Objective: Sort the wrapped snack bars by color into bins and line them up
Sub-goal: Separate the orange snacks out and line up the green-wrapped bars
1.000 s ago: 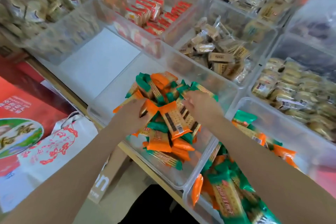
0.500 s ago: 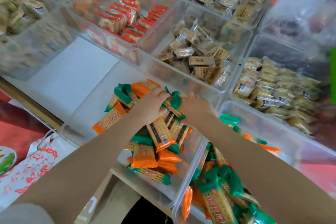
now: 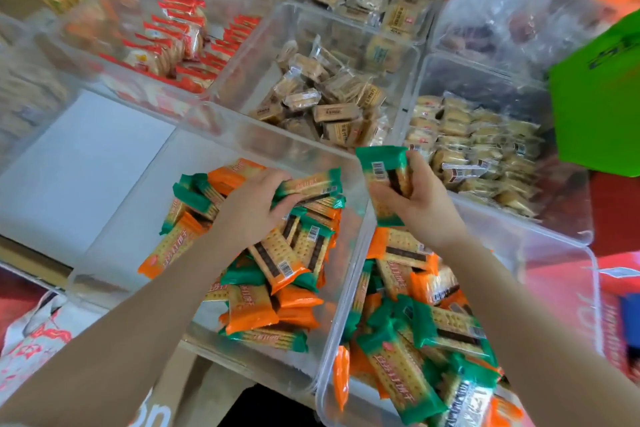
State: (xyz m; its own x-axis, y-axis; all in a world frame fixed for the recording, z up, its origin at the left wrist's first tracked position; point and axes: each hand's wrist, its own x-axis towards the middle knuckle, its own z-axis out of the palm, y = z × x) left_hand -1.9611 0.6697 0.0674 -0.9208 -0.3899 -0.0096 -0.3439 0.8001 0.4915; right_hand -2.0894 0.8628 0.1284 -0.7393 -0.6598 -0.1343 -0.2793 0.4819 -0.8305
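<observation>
Two clear bins hold mixed orange and green wrapped snack bars. The left bin (image 3: 114, 253) has a loose pile (image 3: 280, 263) of both colours. The right bin (image 3: 554, 253) has another mixed heap (image 3: 422, 333). My left hand (image 3: 252, 208) rests on the left pile and grips a green-ended bar (image 3: 311, 185). My right hand (image 3: 419, 204) is raised over the wall between the bins, shut on a green bar (image 3: 382, 172) held upright, with more of the same wrapper below it.
Behind stand further clear bins: red-wrapped biscuits (image 3: 173, 42), brown-wrapped bars (image 3: 322, 100), pale biscuits (image 3: 478, 149) and a crinkled clear bag (image 3: 512, 10). A white sheet (image 3: 79, 163) lies at left. A green bag (image 3: 602, 97) hangs at right.
My right hand has lifted a green bar out of the left pile and moved right, over the bin wall. My left hand has closed on another green bar. The view shifted right.
</observation>
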